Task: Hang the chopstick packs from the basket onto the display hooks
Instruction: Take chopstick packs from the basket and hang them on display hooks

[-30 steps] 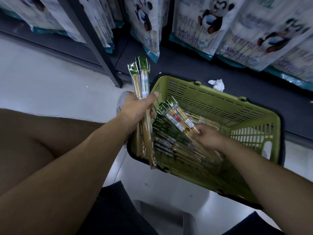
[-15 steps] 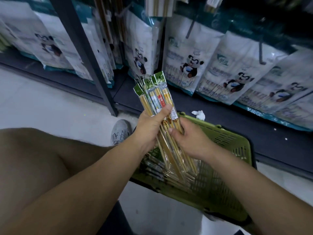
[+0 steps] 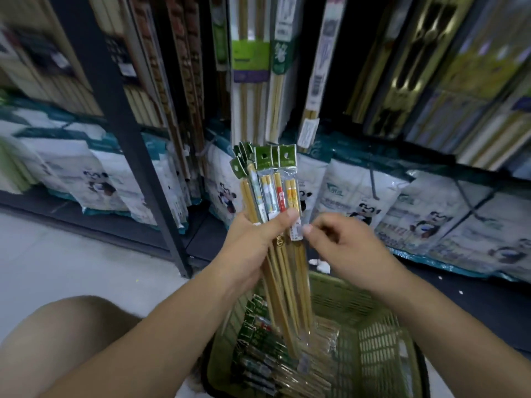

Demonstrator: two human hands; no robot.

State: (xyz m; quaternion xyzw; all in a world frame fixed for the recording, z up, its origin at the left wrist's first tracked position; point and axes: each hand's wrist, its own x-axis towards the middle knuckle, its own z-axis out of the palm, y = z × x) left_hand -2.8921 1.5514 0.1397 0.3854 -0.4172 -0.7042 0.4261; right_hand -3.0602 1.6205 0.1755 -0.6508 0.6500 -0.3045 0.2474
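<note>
Now packs point(image 3: 267, 182) are gripped upright, fanned, by left hand point(image 3: 253, 242), thumb across front; header holes kept on top for hooking. Right hand point(image 3: 342, 242) is curled beside rightmost pack; pinch cannot be told. More packs lie in basket point(image 3: 373, 340) below.

L hand point(image 3: 253, 248) at ctr grips a fanned bundle of chopstick packs point(image 3: 268, 193), green headers toward 12. R hand point(image 3: 347, 242) just at its 3, thumb tip against the rightmost pack, fingers blurred. Basket point(image 3: 382, 349) at 6 w/ loose packs point(image 3: 258, 366). Panda bags point(image 3: 356, 196) at 2.
</note>
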